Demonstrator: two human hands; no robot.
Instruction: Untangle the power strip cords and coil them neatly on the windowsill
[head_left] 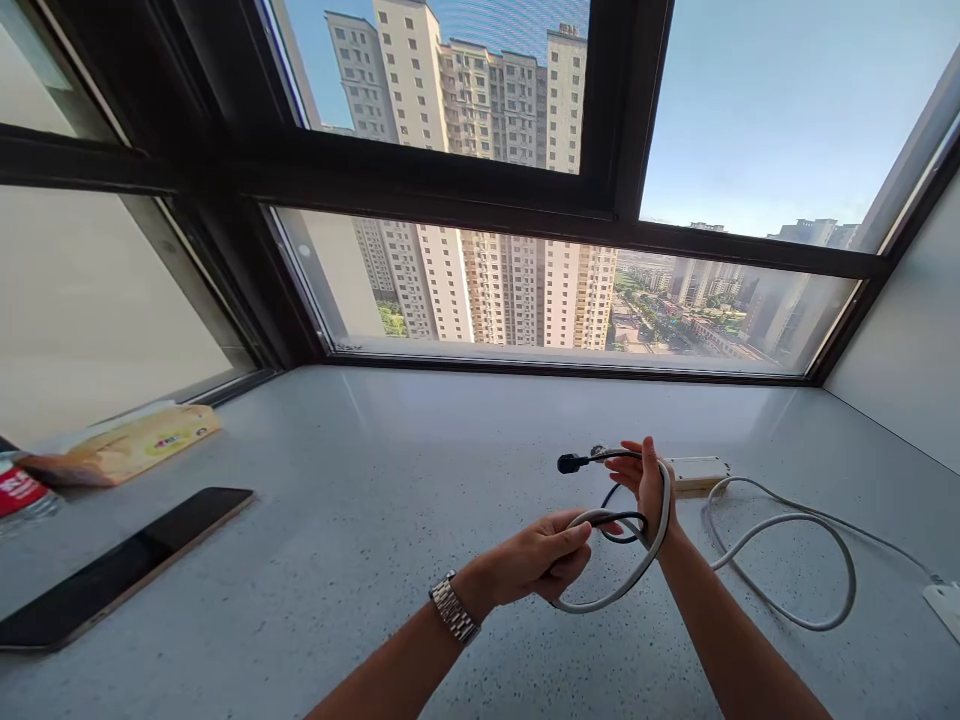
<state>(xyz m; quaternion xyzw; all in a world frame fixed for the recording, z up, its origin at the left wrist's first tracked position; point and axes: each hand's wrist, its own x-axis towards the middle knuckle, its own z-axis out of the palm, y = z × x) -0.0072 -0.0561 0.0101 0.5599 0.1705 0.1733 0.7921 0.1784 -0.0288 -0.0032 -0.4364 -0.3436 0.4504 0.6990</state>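
My left hand [551,555], with a metal watch [454,608] on its wrist, is closed in a pinch on a grey-white cable [615,597] and a thin black cable [622,541]. The cables form a loop between my two hands, above the counter. This loop runs round my right hand [652,490], which holds it between the raised thumb and the fingers pointing left. A black plug [572,463] sticks out left of my right fingers. Behind that hand lies a white power adapter [701,472], partly hidden.
Slack white cable [847,580] curls across the speckled counter [360,580] to a white power strip [943,605] at the right edge. At left lie a phone-like dark slab [127,565], a tissue pack [150,440] and a red-labelled bottle [22,490]. Windows [480,290] stand behind.
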